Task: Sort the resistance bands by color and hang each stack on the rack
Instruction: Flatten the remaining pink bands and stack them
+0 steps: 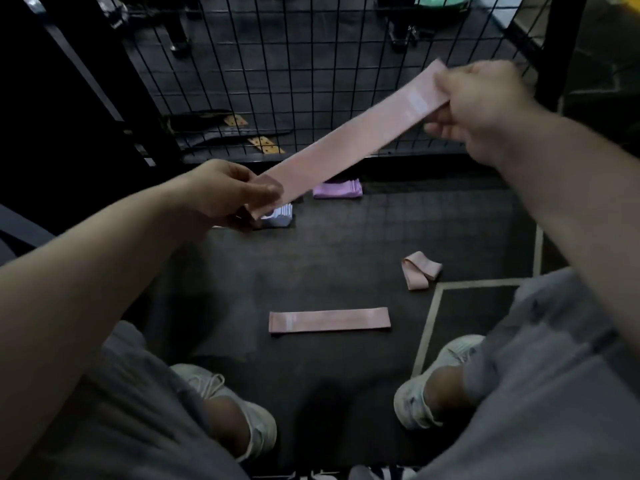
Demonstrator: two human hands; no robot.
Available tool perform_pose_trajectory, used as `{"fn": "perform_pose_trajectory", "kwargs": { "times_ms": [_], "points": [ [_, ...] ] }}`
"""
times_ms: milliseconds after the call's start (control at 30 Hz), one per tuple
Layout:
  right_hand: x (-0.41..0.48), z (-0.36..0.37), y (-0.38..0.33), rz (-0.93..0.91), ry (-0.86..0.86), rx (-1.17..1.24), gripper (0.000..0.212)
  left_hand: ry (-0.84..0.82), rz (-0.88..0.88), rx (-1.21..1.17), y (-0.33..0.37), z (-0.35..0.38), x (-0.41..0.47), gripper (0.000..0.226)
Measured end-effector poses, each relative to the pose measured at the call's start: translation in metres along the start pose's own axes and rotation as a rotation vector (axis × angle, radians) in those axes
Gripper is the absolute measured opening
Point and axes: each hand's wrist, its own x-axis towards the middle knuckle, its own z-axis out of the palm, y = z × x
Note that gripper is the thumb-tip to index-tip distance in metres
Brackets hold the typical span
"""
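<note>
A pink resistance band (349,140) is stretched flat in the air between both hands. My left hand (225,192) pinches its lower left end and my right hand (485,105) grips its upper right end. On the dark floor below lies another pink band (329,319), flat, and a crumpled pink band (420,270) further right. A stack of purple bands (338,188) sits near the foot of the black wire grid rack (294,64). A pale blue stack (278,216) shows partly under my left hand.
I squat on a dark rubber floor (329,258) with my white shoes (239,407) at the bottom. A pale floor line (429,327) runs at the right. Black straps with orange tags (239,133) lie behind the grid. A black post (564,46) stands at the right.
</note>
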Motion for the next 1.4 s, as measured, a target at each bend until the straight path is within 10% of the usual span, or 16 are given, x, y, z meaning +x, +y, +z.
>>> {"fn": "perform_pose_trajectory", "kwargs": {
  "times_ms": [300, 833, 1100, 1233, 1400],
  "points": [
    [-0.004, -0.011, 0.013, 0.198, -0.150, -0.015, 0.010, 0.346, 0.004, -0.290, 0.005, -0.023, 0.001, 0.026],
    [-0.040, -0.012, 0.024, 0.149, -0.198, 0.025, 0.005, 0.432, 0.052, -0.234, -0.006, -0.026, -0.028, 0.018],
    [-0.067, -0.001, 0.017, -0.220, -0.525, -0.473, 0.010, 0.166, 0.080, 0.308, 0.002, -0.005, -0.044, 0.037],
    [-0.093, 0.015, 0.012, -0.616, -0.713, -0.698, 0.011, -0.120, 0.369, 0.121, 0.008, 0.027, -0.049, 0.072],
    [-0.111, 0.026, 0.011, -0.640, -0.635, -0.533, 0.029, -0.129, 0.522, 0.307, 0.018, 0.045, -0.048, 0.026]
  ]
}}
